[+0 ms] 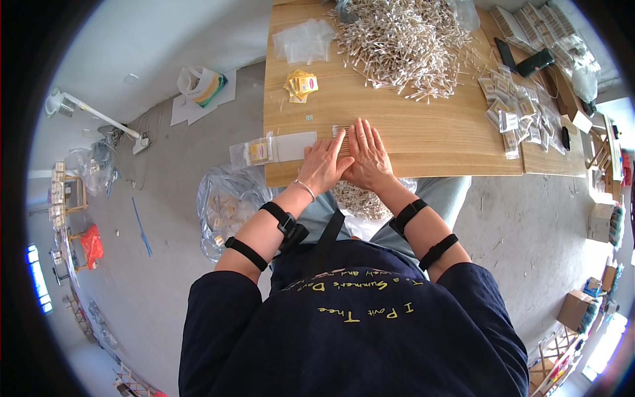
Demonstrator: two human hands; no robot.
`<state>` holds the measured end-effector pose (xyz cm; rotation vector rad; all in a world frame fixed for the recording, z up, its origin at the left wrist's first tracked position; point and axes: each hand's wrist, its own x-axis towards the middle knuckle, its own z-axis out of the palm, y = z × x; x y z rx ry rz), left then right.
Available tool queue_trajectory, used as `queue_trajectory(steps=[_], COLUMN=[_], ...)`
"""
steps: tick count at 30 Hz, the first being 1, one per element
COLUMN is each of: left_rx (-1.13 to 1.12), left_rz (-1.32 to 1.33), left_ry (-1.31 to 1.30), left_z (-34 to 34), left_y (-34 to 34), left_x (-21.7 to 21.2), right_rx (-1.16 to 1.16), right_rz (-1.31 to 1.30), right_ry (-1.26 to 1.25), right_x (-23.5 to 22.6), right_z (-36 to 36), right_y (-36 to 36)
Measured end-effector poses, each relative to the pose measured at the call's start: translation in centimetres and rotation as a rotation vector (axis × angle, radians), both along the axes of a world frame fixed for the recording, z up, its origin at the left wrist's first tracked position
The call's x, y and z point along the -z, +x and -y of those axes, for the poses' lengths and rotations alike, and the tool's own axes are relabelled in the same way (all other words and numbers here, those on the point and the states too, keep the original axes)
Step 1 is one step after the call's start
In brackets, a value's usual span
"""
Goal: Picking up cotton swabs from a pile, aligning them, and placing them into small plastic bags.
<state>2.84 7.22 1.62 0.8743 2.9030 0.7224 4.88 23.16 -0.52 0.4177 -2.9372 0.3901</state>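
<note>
A small row of cotton swabs (340, 130) lies side by side on the wooden table near its front edge. My left hand (323, 164) rests at the left of the row, its index finger stretched over the swabs and its thumb reaching toward the other hand. My right hand (369, 159) lies flat along the right side of the row, fingers straight. Both hands touch at the thumbs and partly hide the swabs. Left of them, a clear plastic pouch with a yellow card (258, 152) lies at the table corner, joined to or overlapping a white strip (295, 147).
A large heap of loose cotton swabs (403, 43) covers the far table. Empty clear bags (304, 41) and yellow cards (302, 85) lie at left, filled packets (516, 109) at right. A plastic bag of packets (228, 215) stands beside my left leg; more swabs (362, 200) sit at my lap.
</note>
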Motion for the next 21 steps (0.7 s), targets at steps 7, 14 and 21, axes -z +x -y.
queue_trajectory(steps=[7,14,21], left_rx=[0.026,-0.022,-0.047], left_rz=[0.012,0.039,0.034], left_ry=[-0.063,-0.021,-0.028], left_z=[0.16,-0.25,-0.56], left_y=[-0.26,-0.27,-0.79], left_x=[0.12,0.03,0.56], right_rx=[-0.003,0.008,0.004], right_rz=[-0.001,0.008,0.003], right_ry=[-0.004,-0.018,0.002], right_x=[-0.18,-0.02,-0.05], right_z=[0.1,0.1,0.01], right_y=[0.06,0.06,0.11])
